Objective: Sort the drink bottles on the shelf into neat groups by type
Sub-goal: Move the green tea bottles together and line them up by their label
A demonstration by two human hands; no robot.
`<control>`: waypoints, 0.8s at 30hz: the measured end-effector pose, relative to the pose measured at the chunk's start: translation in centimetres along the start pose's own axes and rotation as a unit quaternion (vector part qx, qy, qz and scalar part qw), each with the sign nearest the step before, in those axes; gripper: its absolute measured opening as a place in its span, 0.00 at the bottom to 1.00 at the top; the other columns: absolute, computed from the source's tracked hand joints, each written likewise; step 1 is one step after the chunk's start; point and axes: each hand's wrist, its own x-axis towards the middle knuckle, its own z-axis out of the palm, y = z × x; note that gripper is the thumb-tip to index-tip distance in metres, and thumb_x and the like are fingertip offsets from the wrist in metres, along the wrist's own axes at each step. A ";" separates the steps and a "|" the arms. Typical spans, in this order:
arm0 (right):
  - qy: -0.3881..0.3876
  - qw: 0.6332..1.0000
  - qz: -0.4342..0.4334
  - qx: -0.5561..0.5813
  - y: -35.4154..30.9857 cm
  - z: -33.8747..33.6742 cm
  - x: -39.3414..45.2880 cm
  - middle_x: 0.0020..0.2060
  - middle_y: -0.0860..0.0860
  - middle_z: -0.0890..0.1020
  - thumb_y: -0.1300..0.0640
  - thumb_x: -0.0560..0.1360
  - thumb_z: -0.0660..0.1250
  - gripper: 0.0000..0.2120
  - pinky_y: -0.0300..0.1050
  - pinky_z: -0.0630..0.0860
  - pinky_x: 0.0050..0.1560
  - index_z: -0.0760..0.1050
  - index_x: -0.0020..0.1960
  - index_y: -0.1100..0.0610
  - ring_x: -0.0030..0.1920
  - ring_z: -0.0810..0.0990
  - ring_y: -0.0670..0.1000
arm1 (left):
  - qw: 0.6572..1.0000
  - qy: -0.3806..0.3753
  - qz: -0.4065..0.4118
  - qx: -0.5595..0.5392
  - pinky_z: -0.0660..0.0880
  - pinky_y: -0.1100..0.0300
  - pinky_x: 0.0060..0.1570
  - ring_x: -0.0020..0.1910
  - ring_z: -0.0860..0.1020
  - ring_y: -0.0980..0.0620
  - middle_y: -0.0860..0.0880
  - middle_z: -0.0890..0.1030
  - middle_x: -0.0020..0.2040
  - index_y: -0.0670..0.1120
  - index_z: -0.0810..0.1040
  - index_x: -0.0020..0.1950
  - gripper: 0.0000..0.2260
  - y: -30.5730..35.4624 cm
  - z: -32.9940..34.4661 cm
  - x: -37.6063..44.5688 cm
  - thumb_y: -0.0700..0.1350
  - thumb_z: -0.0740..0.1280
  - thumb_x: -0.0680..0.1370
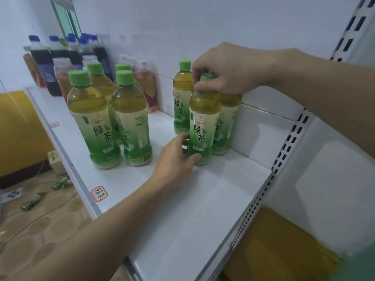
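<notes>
- While the right hand [227, 69] curls over the green screw cap of a green tea bottle [203, 126], its fingers [205, 86] grip the cap and neck from above.
- Left hand [174, 159] at the same bottle's base: thumb and fingertips pinch the lower, ribbed part of the clear plastic.
- Held bottle stands upright on the shelf [182, 209], a smooth white sheet-metal deck with a raised front lip.
- Bottle body: transparent plastic, amber-green liquid, glossy wrap label fading white to green with dark characters.
- Just behind it, touching or nearly so, two more of the same type: one at back left [182, 98], one at the right [227, 126], its cap hidden by the right hand.
- Separate cluster of four matching bottles [109, 118] further left along the shelf, well apart from the held one.
- Far end: dark-liquid bottles with blue caps [48, 63] and reddish tea bottles [146, 86], blurred.
- Small red-bordered label sticker [99, 193] on the shelf's front edge.
- Perforated white metal upright [284, 151] at the right.
- Patterned tile floor [40, 220] below, with small green packets scattered.
</notes>
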 end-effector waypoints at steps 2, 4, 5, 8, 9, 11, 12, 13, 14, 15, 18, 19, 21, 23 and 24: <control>-0.002 1.000 0.003 -0.009 -0.3 -0.2 0.2 0.46 0.47 0.78 0.47 0.79 0.67 0.06 0.45 0.68 0.45 0.79 0.51 0.48 0.45 0.74 0.52 | 1.000 -0.003 0.001 -0.007 0.80 0.50 0.57 0.54 0.81 0.55 0.53 0.81 0.62 0.51 0.73 0.72 0.24 -0.2 -0.1 0.0 0.45 0.74 0.77; -0.020 0.999 0.011 -0.025 -0.9 -0.6 0.5 0.47 0.49 0.79 0.47 0.79 0.67 0.04 0.45 0.69 0.45 0.77 0.49 0.46 0.47 0.75 0.52 | 1.000 -0.008 -0.004 -0.014 0.80 0.50 0.58 0.54 0.81 0.54 0.53 0.81 0.62 0.50 0.73 0.73 0.25 -0.1 -0.2 -0.1 0.45 0.74 0.77; -0.034 0.999 0.019 -0.034 -1.3 -0.8 0.7 0.47 0.48 0.79 0.47 0.79 0.67 0.03 0.46 0.71 0.46 0.76 0.48 0.46 0.47 0.75 0.53 | 1.000 -0.013 -0.007 -0.014 0.80 0.50 0.58 0.55 0.81 0.54 0.53 0.81 0.63 0.50 0.73 0.73 0.25 -0.1 -0.3 -0.1 0.46 0.74 0.77; -0.029 0.998 0.021 -0.050 -2.7 -1.2 2.0 0.48 0.48 0.82 0.45 0.80 0.65 0.06 0.47 0.73 0.46 0.76 0.49 0.46 0.46 0.78 0.52 | 1.000 -0.027 -0.008 0.006 0.79 0.50 0.61 0.58 0.81 0.52 0.51 0.80 0.66 0.51 0.70 0.76 0.28 0.2 -0.7 -0.7 0.47 0.74 0.77; 0.001 0.999 0.014 -0.044 -3.4 -1.2 2.6 0.49 0.48 0.82 0.43 0.80 0.64 0.09 0.46 0.72 0.45 0.76 0.52 0.47 0.46 0.78 0.52 | 0.999 -0.035 -0.010 0.022 0.78 0.49 0.62 0.61 0.80 0.51 0.50 0.79 0.68 0.50 0.68 0.78 0.30 0.3 -1.0 -1.0 0.49 0.73 0.78; 0.061 0.998 -0.003 0.003 -5.0 -1.1 4.1 0.53 0.47 0.80 0.40 0.81 0.61 0.15 0.44 0.69 0.44 0.75 0.61 0.48 0.48 0.77 0.50 | 0.996 -0.051 -0.015 0.072 0.77 0.48 0.63 0.64 0.78 0.49 0.48 0.76 0.70 0.49 0.65 0.79 0.32 0.2 -1.9 -1.9 0.53 0.72 0.78; 0.071 0.997 -0.014 0.034 -5.8 -0.9 5.0 0.56 0.46 0.79 0.39 0.81 0.61 0.17 0.42 0.69 0.43 0.73 0.65 0.47 0.48 0.76 0.48 | 0.994 -0.054 -0.012 0.094 0.77 0.48 0.62 0.63 0.79 0.50 0.49 0.77 0.69 0.49 0.67 0.78 0.30 0.0 -2.6 -2.6 0.53 0.71 0.78; 0.065 0.996 -0.025 0.061 -6.7 -0.7 5.9 0.59 0.45 0.77 0.39 0.81 0.61 0.18 0.38 0.67 0.42 0.71 0.68 0.45 0.48 0.76 0.46 | 0.994 -0.047 -0.003 0.102 0.78 0.50 0.59 0.60 0.80 0.52 0.50 0.79 0.67 0.50 0.71 0.75 0.26 -0.5 -3.6 -3.4 0.53 0.70 0.78; 0.051 0.995 -0.032 0.082 -7.6 -0.4 6.7 0.60 0.44 0.75 0.39 0.81 0.61 0.19 0.35 0.66 0.41 0.69 0.70 0.43 0.47 0.75 0.43 | 0.994 -0.030 0.012 0.100 0.80 0.53 0.55 0.55 0.81 0.56 0.53 0.82 0.61 0.51 0.76 0.69 0.20 -1.0 -4.6 -4.2 0.51 0.69 0.78; 0.036 0.994 -0.037 0.093 -8.3 -0.1 7.5 0.59 0.44 0.74 0.39 0.82 0.60 0.18 0.34 0.65 0.41 0.69 0.70 0.42 0.46 0.74 0.39 | 0.995 0.000 0.029 0.096 0.80 0.56 0.50 0.49 0.81 0.59 0.56 0.83 0.54 0.52 0.80 0.62 0.14 -1.6 -5.7 -4.9 0.48 0.69 0.77; 0.015 0.996 -0.044 0.080 -9.8 1.2 9.5 0.54 0.45 0.76 0.41 0.81 0.63 0.12 0.41 0.66 0.44 0.77 0.59 0.46 0.47 0.74 0.45 | 0.990 0.109 0.049 0.075 0.76 0.61 0.44 0.45 0.78 0.60 0.57 0.81 0.45 0.50 0.81 0.50 0.07 -3.4 -8.4 -6.3 0.40 0.69 0.74; 0.020 0.996 -0.043 0.076 -10.0 1.5 9.9 0.52 0.44 0.76 0.43 0.80 0.66 0.09 0.41 0.64 0.46 0.77 0.55 0.46 0.49 0.73 0.46 | 0.988 0.127 0.049 0.066 0.76 0.60 0.47 0.46 0.76 0.59 0.56 0.80 0.47 0.49 0.80 0.50 0.08 -3.8 -8.9 -6.5 0.39 0.70 0.74; 0.027 0.996 -0.027 0.079 -9.9 1.5 10.2 0.47 0.41 0.75 0.46 0.79 0.69 0.04 0.40 0.64 0.47 0.78 0.51 0.45 0.50 0.72 0.46 | 0.988 0.128 0.048 0.071 0.75 0.55 0.56 0.55 0.75 0.53 0.51 0.76 0.56 0.47 0.78 0.56 0.13 -4.4 -9.1 -6.6 0.39 0.70 0.73; 0.024 0.997 0.000 0.074 -9.2 1.1 10.0 0.43 0.37 0.74 0.46 0.79 0.69 0.04 0.41 0.65 0.45 0.78 0.51 0.46 0.49 0.73 0.47 | 0.986 0.120 0.066 0.097 0.73 0.50 0.65 0.64 0.71 0.46 0.46 0.71 0.65 0.45 0.76 0.63 0.19 -4.5 -8.8 -6.6 0.42 0.69 0.72; 0.021 0.997 0.015 0.069 -8.7 0.8 9.8 0.43 0.37 0.74 0.47 0.79 0.69 0.04 0.41 0.66 0.46 0.79 0.51 0.46 0.49 0.74 0.47 | 0.984 0.122 0.078 0.101 0.70 0.49 0.69 0.69 0.69 0.44 0.45 0.68 0.70 0.45 0.73 0.67 0.23 -4.4 -8.6 -6.5 0.43 0.69 0.71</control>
